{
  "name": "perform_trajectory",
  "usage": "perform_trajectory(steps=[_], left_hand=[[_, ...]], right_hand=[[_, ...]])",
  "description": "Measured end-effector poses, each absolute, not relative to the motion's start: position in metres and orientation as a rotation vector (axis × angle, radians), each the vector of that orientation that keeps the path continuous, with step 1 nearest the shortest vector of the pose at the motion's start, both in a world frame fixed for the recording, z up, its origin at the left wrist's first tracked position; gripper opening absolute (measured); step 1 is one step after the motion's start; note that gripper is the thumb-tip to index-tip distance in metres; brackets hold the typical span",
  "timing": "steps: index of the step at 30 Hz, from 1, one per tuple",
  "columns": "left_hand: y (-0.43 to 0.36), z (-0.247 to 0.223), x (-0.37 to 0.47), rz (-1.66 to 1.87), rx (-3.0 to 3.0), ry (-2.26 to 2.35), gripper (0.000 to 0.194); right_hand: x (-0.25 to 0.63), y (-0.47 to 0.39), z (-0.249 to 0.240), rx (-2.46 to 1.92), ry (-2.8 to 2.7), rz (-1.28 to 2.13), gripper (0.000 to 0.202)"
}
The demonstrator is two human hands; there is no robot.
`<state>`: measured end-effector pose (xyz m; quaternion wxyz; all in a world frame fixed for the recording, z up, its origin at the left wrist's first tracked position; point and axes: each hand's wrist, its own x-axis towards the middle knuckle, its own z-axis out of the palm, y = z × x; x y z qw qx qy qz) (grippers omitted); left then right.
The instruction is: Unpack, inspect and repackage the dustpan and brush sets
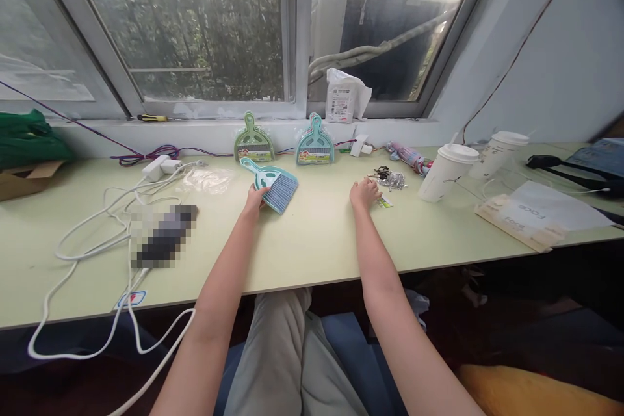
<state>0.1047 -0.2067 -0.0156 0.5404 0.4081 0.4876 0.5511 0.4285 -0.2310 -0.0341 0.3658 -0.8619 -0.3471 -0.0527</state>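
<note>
My left hand (255,200) grips the edge of a teal dustpan with a small brush (279,192) lying over it; the handle points to the back left. My right hand (365,194) rests on the table with its fingers curled at a small green and white card (385,202). Whether the fingers hold the card cannot be made out. Just behind that hand lies a pile of keys and metal bits (390,178). Against the wall stand a packaged green dustpan set (254,142) and a packaged teal one (314,143).
White cables (73,260) and a blurred dark device (166,237) lie at the left, near clear plastic wrap (207,179). Two white cups (446,172) stand at the right beside a paper bag (526,214). A white package (341,101) sits on the sill.
</note>
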Motion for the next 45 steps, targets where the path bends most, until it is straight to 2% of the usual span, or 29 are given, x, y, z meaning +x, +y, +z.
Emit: perform_trajectory(steps=[2, 5, 8, 15, 22, 25, 28, 31, 34, 39, 45], left_hand=[[-0.206, -0.015, 0.105, 1.301, 0.975, 1.164, 0.035], [-0.206, -0.014, 0.106, 1.295, 0.971, 1.171, 0.035], [-0.206, -0.014, 0.105, 1.29, 0.972, 1.177, 0.036], [-0.206, -0.014, 0.104, 1.312, 0.96, 1.188, 0.036], [-0.201, -0.018, 0.101, 1.331, 0.949, 1.221, 0.039], [-0.202, -0.019, 0.102, 1.333, 0.941, 1.209, 0.041], [-0.204, -0.019, 0.109, 1.311, 0.931, 1.175, 0.039], [-0.208, -0.019, 0.118, 1.288, 0.922, 1.115, 0.038], [-0.212, -0.02, 0.125, 1.269, 0.925, 1.044, 0.04], [-0.213, -0.022, 0.128, 1.239, 0.981, 1.007, 0.052], [-0.219, -0.023, 0.137, 1.185, 1.076, 0.95, 0.067]], right_hand=[[0.415, -0.229, -0.034, -2.191, -1.199, -0.008, 0.035], [0.381, -0.226, -0.03, -1.892, -1.739, 0.167, 0.03], [0.346, -0.225, -0.028, -1.657, -1.933, 0.213, 0.031], [0.328, -0.229, -0.035, -1.888, -1.983, 0.291, 0.046], [0.331, -0.228, -0.031, -1.853, -1.859, 0.217, 0.028], [0.334, -0.226, -0.022, -1.743, -1.536, 0.301, 0.027], [0.334, -0.222, -0.012, -1.486, -1.245, 0.488, 0.042], [0.325, -0.222, -0.01, -1.329, -1.282, 0.565, 0.045], [0.31, -0.227, -0.017, -1.453, -1.575, 0.42, 0.041], [0.294, -0.238, -0.028, -1.791, -1.898, 0.347, 0.055], [0.289, -0.238, -0.026, -1.957, -1.837, 0.355, 0.062]])
